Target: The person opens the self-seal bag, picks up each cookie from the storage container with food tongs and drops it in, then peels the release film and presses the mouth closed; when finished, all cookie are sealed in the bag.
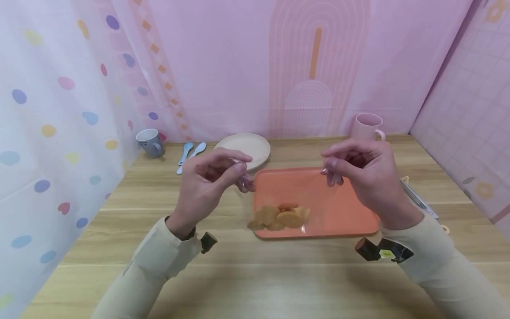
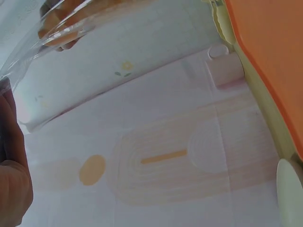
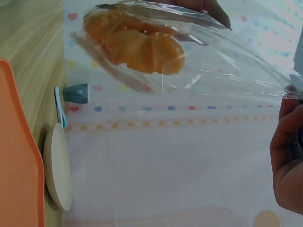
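Note:
A clear plastic bag [image 3: 227,71] stretches between both hands, with several golden-brown bread pieces [image 1: 288,219] at its bottom. My left hand [image 1: 207,184] pinches the bag's upper left part between thumb and fingers. On the other side my right hand [image 1: 366,177] pinches its upper right part. The bag hangs in front of an orange tray [image 1: 342,223], and the tray shows through the film. In the right wrist view the bread [image 3: 151,52] appears through the shiny plastic. The bag's edges are hard to make out in the head view.
Behind stands a cream plate [image 1: 247,144]. Left of it lie two blue spoons [image 1: 186,153] and a grey-blue mug [image 1: 150,142]. A pink mug [image 1: 366,126] stands at the back right. Beside the right forearm lies a partly hidden metal utensil [image 1: 420,201]. Curtains enclose the wooden table [image 1: 279,279].

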Demonstrator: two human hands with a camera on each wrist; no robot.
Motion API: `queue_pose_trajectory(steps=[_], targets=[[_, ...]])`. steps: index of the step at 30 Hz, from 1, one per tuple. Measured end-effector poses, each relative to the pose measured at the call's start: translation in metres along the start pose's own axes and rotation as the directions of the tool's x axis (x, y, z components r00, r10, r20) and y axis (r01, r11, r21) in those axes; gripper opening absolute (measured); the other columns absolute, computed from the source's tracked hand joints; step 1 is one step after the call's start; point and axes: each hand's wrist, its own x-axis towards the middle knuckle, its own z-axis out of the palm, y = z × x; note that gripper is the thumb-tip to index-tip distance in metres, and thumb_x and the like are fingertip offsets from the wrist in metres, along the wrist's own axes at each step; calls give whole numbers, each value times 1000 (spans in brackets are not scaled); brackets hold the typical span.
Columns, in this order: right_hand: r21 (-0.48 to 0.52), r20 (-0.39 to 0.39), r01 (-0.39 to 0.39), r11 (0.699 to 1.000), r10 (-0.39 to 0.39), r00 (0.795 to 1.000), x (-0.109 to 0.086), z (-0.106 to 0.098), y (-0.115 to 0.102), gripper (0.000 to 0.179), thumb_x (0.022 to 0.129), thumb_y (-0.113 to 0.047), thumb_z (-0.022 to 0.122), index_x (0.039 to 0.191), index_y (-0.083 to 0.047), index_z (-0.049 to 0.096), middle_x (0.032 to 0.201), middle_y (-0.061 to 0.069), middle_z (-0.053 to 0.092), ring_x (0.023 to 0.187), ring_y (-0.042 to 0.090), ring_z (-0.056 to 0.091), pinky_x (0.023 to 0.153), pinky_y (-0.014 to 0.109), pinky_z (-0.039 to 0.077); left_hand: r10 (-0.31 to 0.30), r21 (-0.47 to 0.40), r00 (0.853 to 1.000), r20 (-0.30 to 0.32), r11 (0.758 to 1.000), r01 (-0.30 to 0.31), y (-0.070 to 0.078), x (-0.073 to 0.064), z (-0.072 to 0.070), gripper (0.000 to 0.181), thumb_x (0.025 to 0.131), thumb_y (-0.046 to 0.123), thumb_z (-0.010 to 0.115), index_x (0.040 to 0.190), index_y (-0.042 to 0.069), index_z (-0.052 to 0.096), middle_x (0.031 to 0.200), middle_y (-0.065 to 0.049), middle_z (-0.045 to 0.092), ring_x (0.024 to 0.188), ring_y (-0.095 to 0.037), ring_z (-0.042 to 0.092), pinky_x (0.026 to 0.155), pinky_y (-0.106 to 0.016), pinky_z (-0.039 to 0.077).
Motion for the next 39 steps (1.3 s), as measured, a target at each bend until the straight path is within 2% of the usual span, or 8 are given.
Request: queue_pose_trajectory(steps=[6, 10, 15, 22, 24, 29, 36, 39], targets=[[37, -11, -1, 999, 2, 1000, 5, -2, 2, 39, 86, 23, 55, 93, -7, 78, 75, 2, 75, 56, 14, 63, 52, 23, 52, -116, -105, 993, 0, 988, 116, -6, 7, -3, 22, 92, -9, 63, 96, 8, 75, 78, 0, 76, 66, -17, 74, 61, -32, 62], [104, -3, -10, 995, 10, 1000, 9, -5, 6, 34, 87, 22, 57, 94, -5, 78, 79, 4, 77, 59, 14, 65, 54, 22, 53, -149, -155, 989, 23, 976, 151, -12, 10, -7, 23, 91, -12, 64, 100, 6, 75, 83, -3, 78, 70, -19, 76, 67, -34, 63], [200, 8, -53, 978, 52, 999, 13, -11, 15, 32, 87, 23, 56, 92, 0, 77, 79, 7, 77, 58, 14, 66, 54, 21, 53, -151, -159, 987, 60, 974, 159, -20, 16, -14, 31, 88, -16, 64, 102, 10, 75, 87, -3, 79, 74, -17, 77, 69, -33, 63], [223, 80, -88, 971, 71, 994, 18, -22, 23, 31, 89, 21, 55, 90, -2, 76, 79, 6, 75, 64, 12, 68, 56, 19, 54, -79, -21, 982, 170, 996, 84, -28, 26, -27, 45, 85, -22, 57, 88, 17, 79, 89, 4, 79, 78, -9, 74, 68, -20, 59], [211, 112, -97, 973, 75, 991, 20, -25, 24, 28, 90, 19, 56, 90, -2, 75, 80, 6, 76, 66, 12, 69, 58, 20, 55, -80, 12, 976, 200, 997, 80, -29, 28, -31, 46, 85, -23, 56, 87, 17, 79, 90, 5, 79, 79, -9, 74, 68, -19, 58], [145, 224, -95, 985, 61, 973, 23, -35, 22, 36, 90, 24, 47, 91, 0, 74, 84, 6, 75, 72, 14, 70, 60, 22, 54, -166, 38, 948, 270, 986, 162, -26, 35, -37, 35, 86, -18, 61, 90, 12, 79, 92, 2, 79, 79, -13, 75, 68, -28, 62], [-95, 401, -39, 995, 74, 913, 28, -47, 19, 36, 90, 23, 48, 88, -2, 74, 83, 4, 75, 72, 17, 69, 60, 27, 56, -224, 101, 929, 295, 974, 203, -29, 38, -40, 20, 86, -14, 63, 89, 0, 77, 87, 0, 78, 74, -14, 74, 67, -27, 62], [-126, 439, -4, 992, 60, 896, 29, -49, 19, 34, 88, 25, 48, 89, 3, 74, 84, 6, 76, 72, 18, 70, 62, 27, 58, -225, 109, 924, 310, 974, 200, -30, 38, -41, 13, 86, -11, 66, 92, -5, 76, 87, 0, 78, 76, -14, 74, 68, -27, 61]])
